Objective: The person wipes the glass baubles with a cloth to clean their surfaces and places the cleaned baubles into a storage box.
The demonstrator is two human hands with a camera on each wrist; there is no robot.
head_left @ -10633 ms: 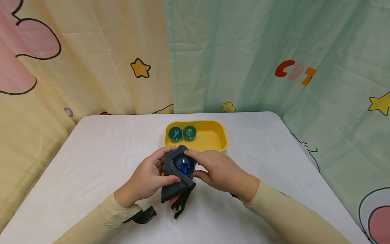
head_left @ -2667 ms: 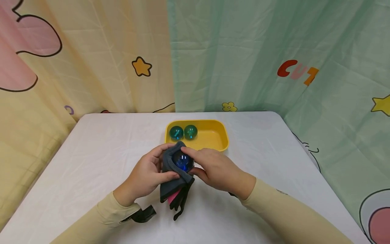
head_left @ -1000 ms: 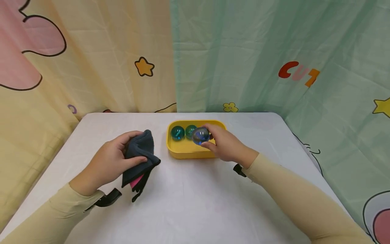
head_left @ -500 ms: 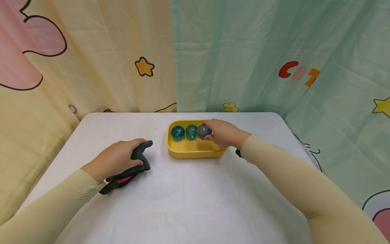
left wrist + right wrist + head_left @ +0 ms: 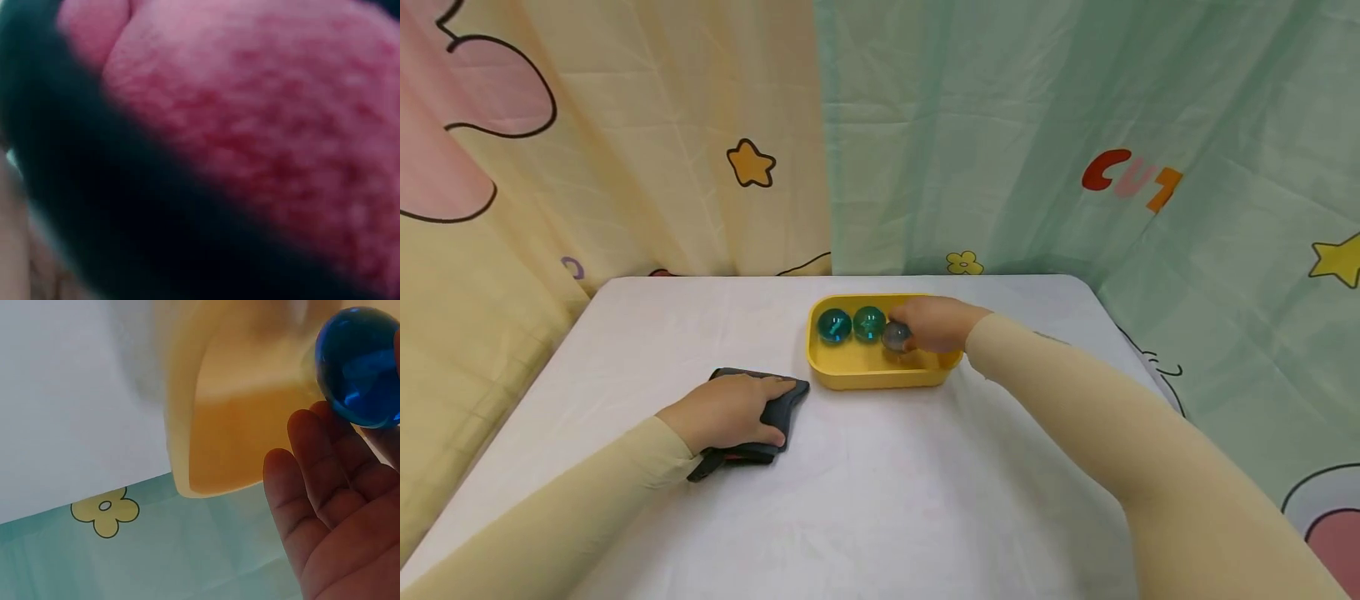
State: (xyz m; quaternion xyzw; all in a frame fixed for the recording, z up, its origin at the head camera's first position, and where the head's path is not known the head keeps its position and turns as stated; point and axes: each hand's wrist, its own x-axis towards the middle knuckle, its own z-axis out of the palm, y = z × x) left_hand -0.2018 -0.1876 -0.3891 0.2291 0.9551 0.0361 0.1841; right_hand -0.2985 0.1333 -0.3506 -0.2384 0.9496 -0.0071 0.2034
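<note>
In the head view my right hand [image 5: 936, 323] is inside the yellow tray [image 5: 880, 382], its thumb and fingers pinching a clear ball [image 5: 896, 337]. That ball looks deep blue in the right wrist view [image 5: 359, 369]; there the little and ring fingers reach out loosely below it. A teal ball [image 5: 834, 326] and a green ball [image 5: 869, 324] sit side by side to its left. My left hand [image 5: 730, 410] rests on a folded dark grey cloth [image 5: 784, 410] on the table, thumb and index spread over it. Up close, the left wrist view shows the cloth's fuzzy pink side [image 5: 262, 137] and a dark edge.
A white-covered table [image 5: 880, 500] carries the tray near its far edge. Printed curtains [image 5: 1000, 167] hang behind and beside the table. The cloth lies left of the tray, a small gap away from it.
The right hand has taken the ball from the cloth and lowered it into the tray beside the green one. The left hand has moved left, then lowered the cloth onto the table.
</note>
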